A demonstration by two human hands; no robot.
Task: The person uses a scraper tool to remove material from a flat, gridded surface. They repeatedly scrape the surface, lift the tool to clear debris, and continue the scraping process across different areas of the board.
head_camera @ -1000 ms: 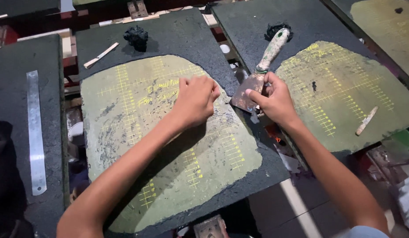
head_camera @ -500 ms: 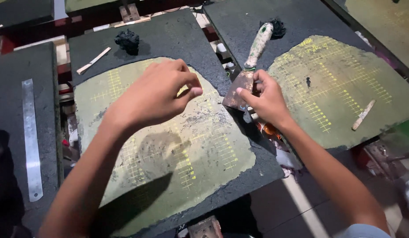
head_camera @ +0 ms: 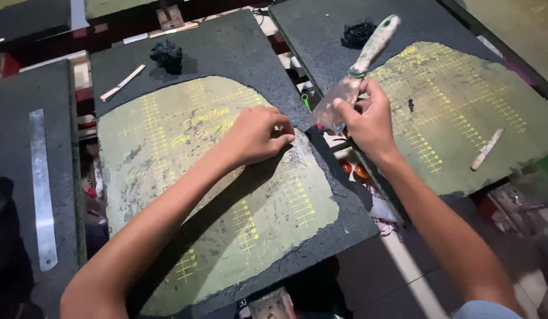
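Note:
My right hand [head_camera: 368, 121] grips the blade of a paint-crusted putty knife [head_camera: 357, 74], its handle pointing up and to the right over the gap between two dark boards. My left hand [head_camera: 254, 134] rests with curled fingers on the right edge of a yellow-green coated patch [head_camera: 185, 177] with yellow dotted lines, on the middle board [head_camera: 238, 53]. The fingertips pinch at the patch's edge; nothing clear shows in them.
A black rag lump [head_camera: 167, 55] and a wooden stick [head_camera: 122, 82] lie at the middle board's top. The right board [head_camera: 457, 112] carries another coated patch, a stick [head_camera: 486, 149] and a black lump [head_camera: 358, 32]. A metal ruler [head_camera: 41, 189] lies on the left board.
My left hand slid from the patch's upper right toward the left, then back to its right edge. My right hand lifted the putty knife slightly and tilted it more upright.

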